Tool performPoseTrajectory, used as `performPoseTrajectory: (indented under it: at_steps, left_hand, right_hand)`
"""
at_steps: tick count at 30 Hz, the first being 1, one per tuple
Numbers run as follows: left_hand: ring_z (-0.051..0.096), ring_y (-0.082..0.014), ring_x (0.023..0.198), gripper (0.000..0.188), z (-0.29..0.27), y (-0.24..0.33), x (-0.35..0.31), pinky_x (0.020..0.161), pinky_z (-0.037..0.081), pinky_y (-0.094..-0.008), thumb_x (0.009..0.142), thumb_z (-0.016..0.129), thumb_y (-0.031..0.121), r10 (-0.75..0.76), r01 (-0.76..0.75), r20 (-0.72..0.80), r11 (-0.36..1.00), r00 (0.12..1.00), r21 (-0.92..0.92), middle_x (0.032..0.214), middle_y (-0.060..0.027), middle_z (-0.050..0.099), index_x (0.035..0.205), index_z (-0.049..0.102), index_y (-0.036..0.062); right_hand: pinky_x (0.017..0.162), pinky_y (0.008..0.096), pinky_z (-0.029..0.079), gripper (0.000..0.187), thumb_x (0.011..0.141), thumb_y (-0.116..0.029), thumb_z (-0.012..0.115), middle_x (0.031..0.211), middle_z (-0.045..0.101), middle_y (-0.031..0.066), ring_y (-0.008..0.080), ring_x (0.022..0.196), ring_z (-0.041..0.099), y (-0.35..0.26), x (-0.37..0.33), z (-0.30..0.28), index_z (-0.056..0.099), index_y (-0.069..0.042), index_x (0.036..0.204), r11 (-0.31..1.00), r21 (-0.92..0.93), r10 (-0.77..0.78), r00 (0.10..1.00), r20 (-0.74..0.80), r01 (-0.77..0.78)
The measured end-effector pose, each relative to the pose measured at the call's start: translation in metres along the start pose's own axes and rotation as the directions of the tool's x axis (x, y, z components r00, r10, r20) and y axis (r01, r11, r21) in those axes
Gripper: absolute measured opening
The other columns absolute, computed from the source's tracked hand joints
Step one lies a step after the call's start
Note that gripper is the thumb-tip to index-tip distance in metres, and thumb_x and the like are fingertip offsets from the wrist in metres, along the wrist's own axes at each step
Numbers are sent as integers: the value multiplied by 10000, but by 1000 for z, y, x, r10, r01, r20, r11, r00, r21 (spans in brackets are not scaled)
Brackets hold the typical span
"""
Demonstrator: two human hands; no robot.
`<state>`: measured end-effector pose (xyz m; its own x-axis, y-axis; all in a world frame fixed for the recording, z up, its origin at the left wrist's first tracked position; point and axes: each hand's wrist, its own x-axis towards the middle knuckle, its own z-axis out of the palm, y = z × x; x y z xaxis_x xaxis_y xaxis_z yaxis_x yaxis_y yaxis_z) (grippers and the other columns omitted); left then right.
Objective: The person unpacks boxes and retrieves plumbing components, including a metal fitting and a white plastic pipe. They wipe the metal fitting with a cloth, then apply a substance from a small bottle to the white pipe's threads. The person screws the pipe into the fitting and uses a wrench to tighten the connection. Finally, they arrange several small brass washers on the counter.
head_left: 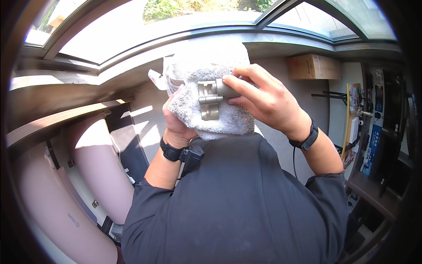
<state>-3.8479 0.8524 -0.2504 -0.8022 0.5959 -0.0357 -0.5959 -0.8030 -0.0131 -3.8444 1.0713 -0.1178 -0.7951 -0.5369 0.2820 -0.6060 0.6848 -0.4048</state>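
A white terry towel [189, 103] is held up in front of my chest, its top strongly lit by the sun. My left hand [176, 125] grips the towel from its left side, with most of its fingers hidden in the folds. Against the cloth lies a grey-green metal fitting [210, 111], with slotted, clamp-like jaws and a round cylinder at its right end. My right hand [270, 99] has its fingertips and thumb closed on that cylinder. The fitting's exact kind cannot be made out.
Large framed windows [176, 36] run along the far side. A cardboard box [314, 67] is at the far right, near shelving with a yellow-edged panel [350, 119]. Two rounded pink objects [99, 163] fill the left, beside a wood-edged ledge [66, 119].
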Motion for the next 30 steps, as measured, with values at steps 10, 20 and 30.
performPoseTrajectory:
  at_steps: [10,20,30]
  left_hand:
    - [622,-386,1200,608,11,2,14,991,542,-526,1006,391,395,66,-56,58,985,996,-164,1368,-248,581,1447,459,-18]
    - [627,-361,1194,557,31,-29,40,1008,525,-509,1034,413,371,33,-30,44,997,998,-67,1342,-223,608,1430,475,-16]
    - [599,-350,1228,567,52,-102,100,1064,470,-485,1058,375,393,65,-70,33,987,997,148,1346,-212,609,1437,481,-16]
  right_hand:
    - [727,367,579,487,733,18,799,1033,676,184,299,855,678,21,-8,0,643,60,1193,989,-122,-108,981,-163,88]
    - [646,361,572,475,769,-98,816,912,694,179,289,731,691,49,-29,-22,638,85,1170,972,-203,-156,974,-163,122]
    - [589,319,499,240,950,-149,705,724,653,162,288,613,632,115,-79,-72,637,19,1107,891,428,185,982,-41,-151]
